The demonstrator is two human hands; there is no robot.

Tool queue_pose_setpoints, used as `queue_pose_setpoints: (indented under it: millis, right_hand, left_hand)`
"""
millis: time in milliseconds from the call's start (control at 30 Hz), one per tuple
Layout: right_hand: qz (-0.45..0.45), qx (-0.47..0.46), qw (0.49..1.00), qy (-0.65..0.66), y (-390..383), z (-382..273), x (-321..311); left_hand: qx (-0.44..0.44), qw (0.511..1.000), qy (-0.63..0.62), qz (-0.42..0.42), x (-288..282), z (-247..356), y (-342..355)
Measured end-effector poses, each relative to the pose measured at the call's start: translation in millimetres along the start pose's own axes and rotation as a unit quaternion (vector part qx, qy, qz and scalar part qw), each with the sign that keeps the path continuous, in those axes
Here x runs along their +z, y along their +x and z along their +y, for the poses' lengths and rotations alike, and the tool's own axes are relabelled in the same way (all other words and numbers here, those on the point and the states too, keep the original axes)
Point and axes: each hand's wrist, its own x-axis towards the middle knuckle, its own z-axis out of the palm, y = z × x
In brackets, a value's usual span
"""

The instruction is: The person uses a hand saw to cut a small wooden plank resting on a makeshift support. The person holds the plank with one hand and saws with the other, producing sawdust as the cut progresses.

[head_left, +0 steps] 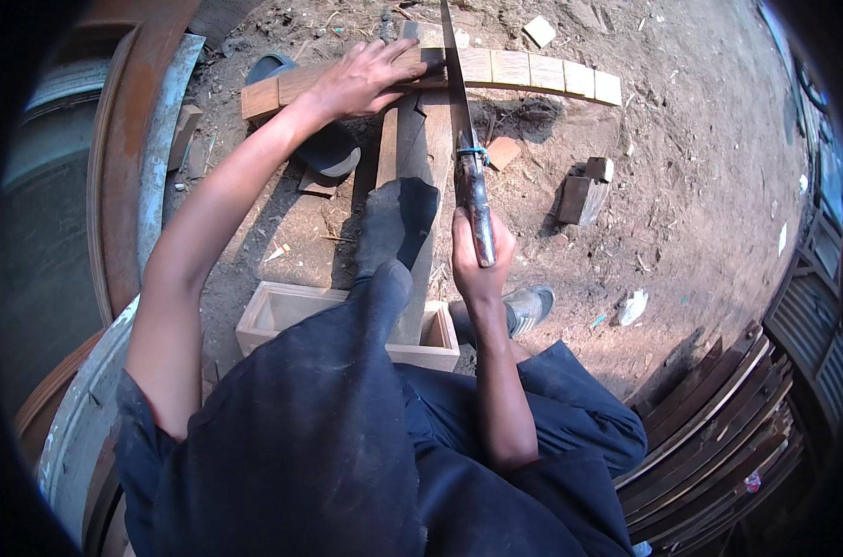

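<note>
My right hand (pixel 482 251) is closed around the handle of a handsaw (pixel 475 200), whose blade points away from me. That blade crosses a long wooden strip (pixel 510 70) marked with several crosswise lines. My left hand (pixel 370 76) grips the strip just left of the blade, fingers over its top and thumb along the near side. Under the strip runs a long plank (pixel 433 153), pointing away from me. My dark-socked foot (pixel 398 218) presses on this plank. Its near end rests over an open wooden box (pixel 291 306).
A dark sandal (pixel 331 153) lies beneath the strip's left side. Wood offcuts (pixel 584 200) sit on the dirt ground (pixel 691 176). Stacked dark boards (pixel 709 436) stand at lower right. Wooden frames (pixel 115 176) line the left edge. My other foot wears a grey shoe (pixel 530 308).
</note>
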Motion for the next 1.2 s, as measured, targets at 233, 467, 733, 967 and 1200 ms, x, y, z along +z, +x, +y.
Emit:
queue_pose_setpoints:
  millis: [233, 467, 733, 967, 1200]
  right_hand:
    - [0.003, 0.009, 1.0, -0.012, -12, 2, 0]
    - [-0.004, -0.001, 1.0, 0.001, 1, -1, 1]
    - [-0.007, 0.001, 1.0, 0.014, 4, 4, 6]
    - [0.005, -0.029, 0.999, -0.022, -12, 9, 2]
    - [-0.003, -0.02, 0.999, -0.024, -1, 7, 3]
  left_hand:
    - [0.018, 0.999, 0.039, -0.03, 1, -8, -1]
    - [0.032, 0.997, 0.061, -0.021, 6, -12, 0]
    - [0.038, 0.997, 0.059, 0.007, 11, -15, -3]
    - [0.02, 0.999, 0.046, -0.015, 4, -7, -3]
    - [0.004, 0.999, 0.029, -0.029, -2, -2, -1]
